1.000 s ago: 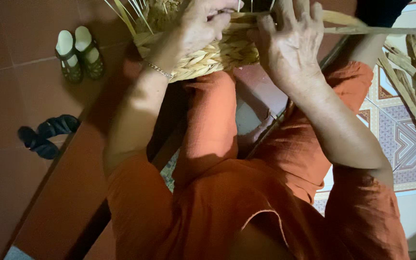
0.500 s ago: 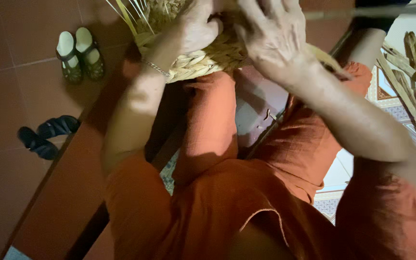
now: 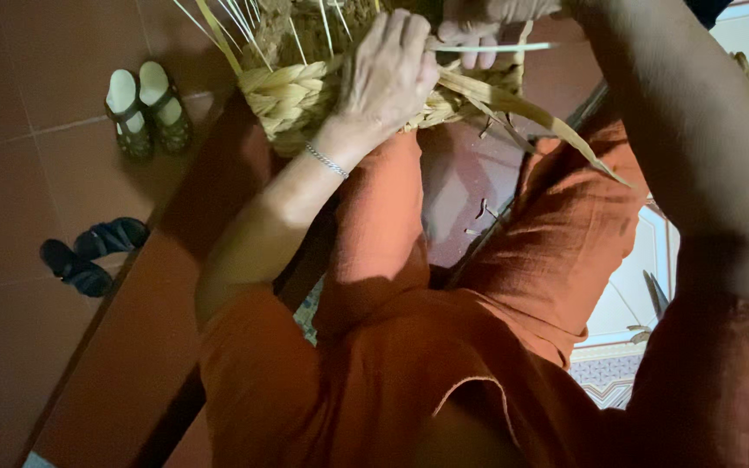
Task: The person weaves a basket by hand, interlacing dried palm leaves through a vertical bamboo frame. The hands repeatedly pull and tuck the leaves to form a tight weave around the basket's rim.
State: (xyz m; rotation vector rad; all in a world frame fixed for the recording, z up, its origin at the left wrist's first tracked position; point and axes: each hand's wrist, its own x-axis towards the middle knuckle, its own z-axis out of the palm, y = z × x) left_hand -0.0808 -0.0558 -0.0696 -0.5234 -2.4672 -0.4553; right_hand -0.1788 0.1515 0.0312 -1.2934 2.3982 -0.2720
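Note:
A half-woven basket of pale dried straw rests above my knees, with loose upright strands sticking out of its top. My left hand, a thin bracelet on its wrist, presses flat against the braided rim and grips it. My right hand is at the top edge of the view, fingers pinched on a thin straw strand that runs sideways across the basket. A wide loose leaf trails off the basket toward my right knee. My right forearm fills the upper right.
I sit in orange trousers on a red tiled floor. Two pairs of sandals lie at the left: light ones and dark ones. A patterned tile floor shows at the right.
My right hand has lifted off the basket rim and moved up and away, drawing a strand across. My left hand stays on the rim. The view has shifted, hiding the straw pile at right.

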